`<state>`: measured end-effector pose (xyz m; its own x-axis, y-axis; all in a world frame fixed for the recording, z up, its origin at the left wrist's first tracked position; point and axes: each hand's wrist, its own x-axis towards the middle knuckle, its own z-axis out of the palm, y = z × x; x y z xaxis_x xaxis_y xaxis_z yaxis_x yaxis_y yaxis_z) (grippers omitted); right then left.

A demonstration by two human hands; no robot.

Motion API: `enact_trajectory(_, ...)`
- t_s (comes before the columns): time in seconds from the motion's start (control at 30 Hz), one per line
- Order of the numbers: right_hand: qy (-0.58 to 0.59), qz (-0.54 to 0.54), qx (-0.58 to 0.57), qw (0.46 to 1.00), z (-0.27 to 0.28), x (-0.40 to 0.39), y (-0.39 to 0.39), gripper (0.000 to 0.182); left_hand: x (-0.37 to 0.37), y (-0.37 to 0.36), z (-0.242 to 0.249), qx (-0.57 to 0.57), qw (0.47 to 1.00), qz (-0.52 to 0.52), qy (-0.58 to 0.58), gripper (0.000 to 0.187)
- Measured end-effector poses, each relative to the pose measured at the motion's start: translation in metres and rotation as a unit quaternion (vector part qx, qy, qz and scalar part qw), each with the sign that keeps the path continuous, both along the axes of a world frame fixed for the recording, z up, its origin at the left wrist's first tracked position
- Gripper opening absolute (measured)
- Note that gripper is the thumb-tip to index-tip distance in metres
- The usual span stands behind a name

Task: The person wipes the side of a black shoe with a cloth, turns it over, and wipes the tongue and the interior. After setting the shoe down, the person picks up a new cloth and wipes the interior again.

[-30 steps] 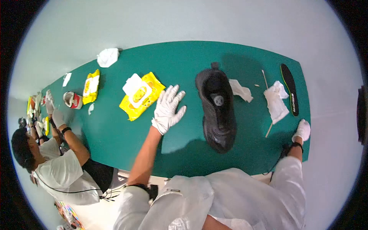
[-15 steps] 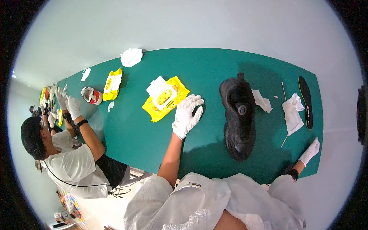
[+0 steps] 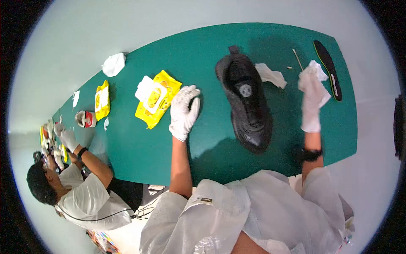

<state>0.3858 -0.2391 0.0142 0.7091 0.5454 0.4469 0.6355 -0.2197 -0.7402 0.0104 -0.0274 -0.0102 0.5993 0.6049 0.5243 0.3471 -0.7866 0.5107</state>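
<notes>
A black shoe (image 3: 245, 101) lies on the green table (image 3: 211, 148), opening upward, between my two white-gloved hands. My left hand (image 3: 184, 112) rests flat on the table with its fingers apart, just right of a yellow pack of wipes (image 3: 156, 99) whose white flap is open. To the right of the shoe, my right hand (image 3: 311, 108) has its fingers closed on a white wipe (image 3: 315, 72). A black insole (image 3: 327, 70) lies just beyond that wipe.
A crumpled wipe (image 3: 270, 75) and a thin stick (image 3: 297, 59) lie beside the shoe. Farther left are a second yellow pack (image 3: 100, 99), a small red and white shoe (image 3: 86, 119) and a white cloth (image 3: 113, 64). Another gloved person (image 3: 80, 194) works at the left.
My right hand left the table's near edge, reached forward and took hold of the white wipe. My left hand stayed on the table by the yellow pack. The view shifted.
</notes>
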Motion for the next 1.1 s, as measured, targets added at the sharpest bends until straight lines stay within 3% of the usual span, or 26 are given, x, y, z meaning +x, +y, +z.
enact_trajectory(0.03,0.101,0.055,0.006,0.993,0.005,-0.009,0.016,0.013,-0.001,0.0,-0.003,0.002,1.0,0.003,0.002,0.021)
enact_trajectory(0.1,0.119,0.076,0.033,0.989,-0.024,-0.014,0.04,0.013,-0.001,-0.005,0.005,-0.008,1.0,0.014,0.019,0.02)
enact_trajectory(0.2,-0.009,0.094,0.091,0.991,-0.04,-0.023,0.056,0.021,-0.001,-0.008,0.007,-0.008,0.999,0.024,0.034,0.02)
enact_trajectory(0.23,-0.004,0.091,0.087,0.992,-0.037,-0.024,0.057,0.021,-0.002,-0.007,0.005,-0.011,0.999,0.026,0.036,0.02)
enact_trajectory(0.33,0.205,0.078,0.035,0.975,-0.028,-0.021,0.048,0.025,-0.001,-0.004,0.001,-0.02,0.999,0.017,0.02,0.019)
enact_trajectory(0.37,0.21,0.072,0.027,0.975,-0.032,-0.017,0.047,0.025,-0.001,-0.004,0.001,-0.017,1.0,0.014,0.016,0.019)
enact_trajectory(0.47,0.084,0.112,-0.036,0.989,-0.033,-0.017,0.047,0.028,-0.001,-0.001,-0.006,-0.03,1.0,0.008,0.006,0.018)
enact_trajectory(0.63,0.062,0.151,-0.045,0.986,-0.042,-0.016,0.049,0.029,-0.001,0.001,-0.012,-0.081,0.997,0.009,-0.015,0.019)
enact_trajectory(0.67,0.068,0.148,-0.042,0.986,-0.045,-0.014,0.049,0.029,0.001,0.004,-0.02,-0.184,0.98,0.012,-0.078,0.02)
enact_trajectory(0.7,0.074,0.145,-0.041,0.986,-0.046,-0.013,0.049,0.03,0.004,0.006,-0.016,-0.184,0.98,0.013,-0.078,0.02)
enact_trajectory(0.73,0.074,0.146,-0.041,0.986,-0.043,-0.014,0.05,0.03,0.01,0.008,-0.007,-0.266,0.952,0.014,-0.149,0.025)
enact_trajectory(0.77,0.072,0.144,-0.018,0.987,-0.038,-0.016,0.05,0.03,0.017,0.009,0.0,-0.347,0.912,0.017,-0.219,0.031)
enact_trajectory(0.8,0.07,0.142,0.004,0.987,-0.034,-0.02,0.049,0.03,0.033,0.014,0.005,-0.442,0.83,-0.025,-0.34,0.042)
enact_trajectory(0.83,0.068,0.143,0.004,0.987,-0.031,-0.022,0.05,0.03,0.045,0.017,0.007,-0.442,0.829,-0.025,-0.342,0.042)
enact_trajectory(0.9,0.095,0.108,-0.049,0.988,-0.027,-0.025,0.051,0.031,0.067,0.019,0.009,-0.318,0.911,-0.036,-0.261,0.036)
enact_trajectory(0.93,0.093,0.109,-0.051,0.988,-0.028,-0.026,0.052,0.031,0.078,0.02,-0.001,-0.326,0.914,-0.036,-0.239,0.032)
enact_trajectory(1.0,-0.048,0.176,-0.01,0.983,-0.034,-0.028,0.053,0.034,0.094,0.019,-0.015,-0.309,0.922,-0.063,-0.224,0.026)
enact_trajectory(1.03,-0.049,0.177,-0.014,0.983,-0.034,-0.026,0.052,0.034,0.091,0.016,-0.016,-0.189,0.966,-0.061,-0.163,0.027)
enact_trajectory(1.1,-0.064,0.225,-0.148,0.961,-0.032,-0.024,0.045,0.036,0.088,0.013,-0.018,-0.277,0.934,-0.088,-0.209,0.027)
